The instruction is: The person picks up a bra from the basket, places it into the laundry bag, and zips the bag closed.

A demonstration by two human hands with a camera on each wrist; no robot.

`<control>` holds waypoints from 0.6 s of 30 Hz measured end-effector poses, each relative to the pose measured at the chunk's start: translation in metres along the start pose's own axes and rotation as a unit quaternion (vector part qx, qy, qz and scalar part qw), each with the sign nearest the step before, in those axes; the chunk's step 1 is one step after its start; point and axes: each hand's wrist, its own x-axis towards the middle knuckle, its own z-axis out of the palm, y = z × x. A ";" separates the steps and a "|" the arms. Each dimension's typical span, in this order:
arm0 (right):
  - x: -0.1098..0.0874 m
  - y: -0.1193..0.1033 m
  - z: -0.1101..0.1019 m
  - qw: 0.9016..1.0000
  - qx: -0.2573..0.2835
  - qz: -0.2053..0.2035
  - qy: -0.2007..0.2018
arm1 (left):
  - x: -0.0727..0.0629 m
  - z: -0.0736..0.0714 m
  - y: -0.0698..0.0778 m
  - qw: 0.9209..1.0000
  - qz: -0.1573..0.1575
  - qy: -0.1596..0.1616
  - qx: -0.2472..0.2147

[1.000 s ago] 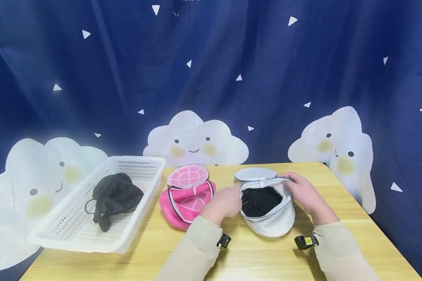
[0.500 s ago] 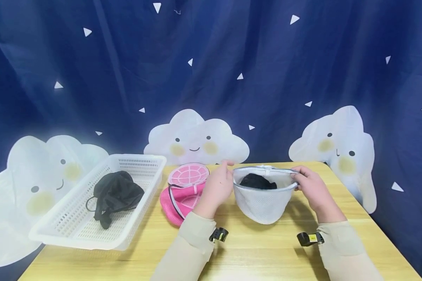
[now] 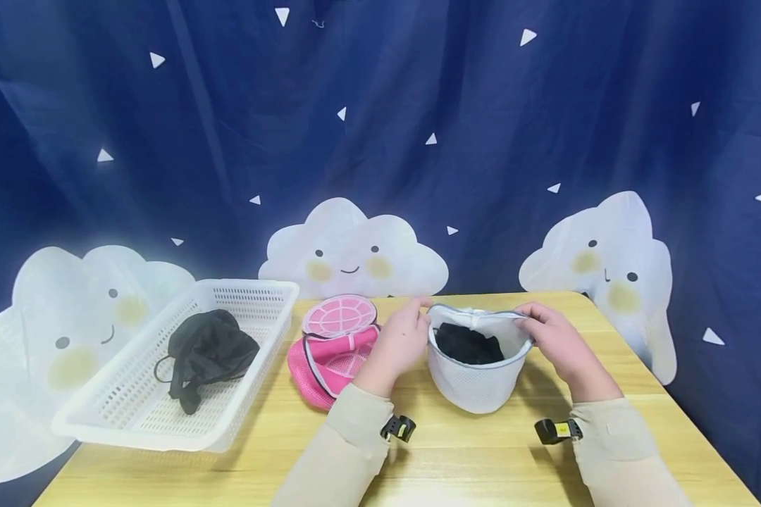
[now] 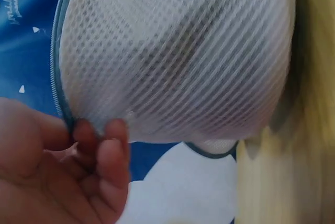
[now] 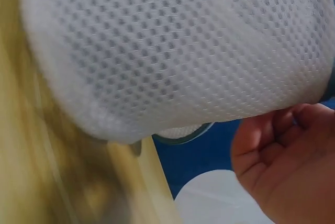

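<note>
A white mesh laundry bag [image 3: 475, 389] with a grey zipper rim stands mouth up at the right of the table in the head view. Black cloth [image 3: 466, 345] lies inside it. My left hand [image 3: 401, 341] pinches the rim on the left side; in the left wrist view thumb and fingers of that hand [image 4: 57, 171] meet at the zipper edge. On the opposite side my right hand [image 3: 557, 345] grips the rim, and in the right wrist view its curled fingers [image 5: 256, 135] are against the mesh wall. The bag's round lid is mostly hidden behind it, with an edge showing in both wrist views.
Left of the bag, a pink mesh laundry bag [image 3: 311, 373] lies with its round lid [image 3: 340, 315] flipped back. Farther left stands a white plastic basket [image 3: 146, 440] holding a black cloth item [image 3: 212, 352] with a thin cord. A blue curtain [image 3: 380, 141] hangs behind the wooden table [image 3: 482, 465].
Both hands raised the white bag's rim, and its lid dropped out of sight behind. Since half a second ago the bag has tipped slightly toward me, showing more black cloth.
</note>
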 end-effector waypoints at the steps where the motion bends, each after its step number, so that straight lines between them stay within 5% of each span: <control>1: 0.000 0.001 0.000 1.000 -0.004 0.002 -0.009 | 0.000 0.002 -0.001 1.000 -0.007 -0.012 0.012; 7: 0.000 0.002 0.000 0.999 -0.010 0.003 -0.040 | 0.003 0.010 -0.013 0.998 -0.047 -0.023 0.021; 12: 0.000 0.006 0.001 0.998 0.022 -0.013 -0.050 | 0.007 0.018 -0.019 0.993 -0.068 -0.013 -0.096; 18: 0.004 0.022 0.008 0.996 0.066 -0.009 -0.065 | 0.012 0.033 -0.030 0.964 -0.105 -0.021 -0.244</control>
